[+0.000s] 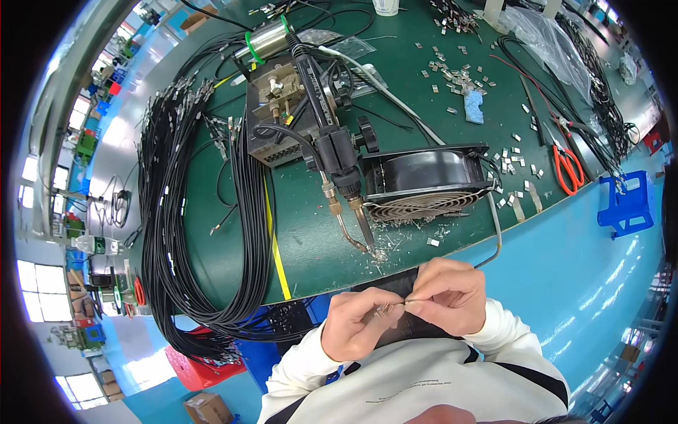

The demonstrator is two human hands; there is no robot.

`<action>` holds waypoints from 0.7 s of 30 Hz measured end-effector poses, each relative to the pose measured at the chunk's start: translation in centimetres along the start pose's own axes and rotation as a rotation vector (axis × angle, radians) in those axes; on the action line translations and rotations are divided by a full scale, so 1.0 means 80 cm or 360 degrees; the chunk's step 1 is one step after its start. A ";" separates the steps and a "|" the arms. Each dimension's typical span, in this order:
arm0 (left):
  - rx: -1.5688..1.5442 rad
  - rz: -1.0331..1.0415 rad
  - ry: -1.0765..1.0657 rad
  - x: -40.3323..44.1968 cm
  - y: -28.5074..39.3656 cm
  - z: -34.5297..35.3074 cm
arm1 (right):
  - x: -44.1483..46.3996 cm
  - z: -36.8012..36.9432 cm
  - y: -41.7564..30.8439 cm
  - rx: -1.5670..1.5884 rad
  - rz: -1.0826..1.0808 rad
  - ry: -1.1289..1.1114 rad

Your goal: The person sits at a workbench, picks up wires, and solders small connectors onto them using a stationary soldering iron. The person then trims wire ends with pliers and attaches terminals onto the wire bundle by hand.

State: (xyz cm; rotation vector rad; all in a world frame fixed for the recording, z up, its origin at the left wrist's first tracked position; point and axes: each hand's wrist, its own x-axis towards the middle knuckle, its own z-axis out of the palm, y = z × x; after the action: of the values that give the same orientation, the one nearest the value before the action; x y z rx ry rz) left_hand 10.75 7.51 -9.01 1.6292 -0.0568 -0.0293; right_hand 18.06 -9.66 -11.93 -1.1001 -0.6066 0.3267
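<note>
Just past the table's front edge, over my lap, both my hands meet fingertip to fingertip. My left hand [359,321] is closed, with small shiny metal pieces [384,309] showing between its thumb and fingers. My right hand [452,297] pinches at a tiny dark, thin part where the fingertips meet; its kind is too small to tell. On the table ahead of my hands, a soldering iron [366,230] points down in a stand, a bent solder feed tube [351,237] beside its tip. Solder scraps [381,256] lie under the tip.
A black fan [424,173] stands behind the scraps. Black cable bundles [166,198] hang over the table's left front edge. Small connectors [508,162] are scattered at right, near a blue sponge [473,107], orange-handled scissors [567,169] and pliers [575,126]. A blue stool [627,205] stands right.
</note>
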 end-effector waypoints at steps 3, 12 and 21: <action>-0.0063 0.0015 0.0023 0.002 -0.001 0.005 | 0.000 0.001 0.000 0.0018 -0.0074 0.0028; -0.0732 -0.0168 0.0068 0.001 -0.016 0.023 | -0.006 0.029 0.008 0.0084 -0.0234 0.0312; 0.0529 0.0439 0.0236 -0.002 -0.014 0.022 | -0.014 0.034 0.014 0.0849 0.0091 0.0587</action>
State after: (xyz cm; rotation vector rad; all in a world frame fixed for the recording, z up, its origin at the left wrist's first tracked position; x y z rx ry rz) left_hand 10.51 5.86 -10.21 1.9372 -0.1796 0.3277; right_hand 15.58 -7.83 -12.43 -0.6380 -0.1414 0.3018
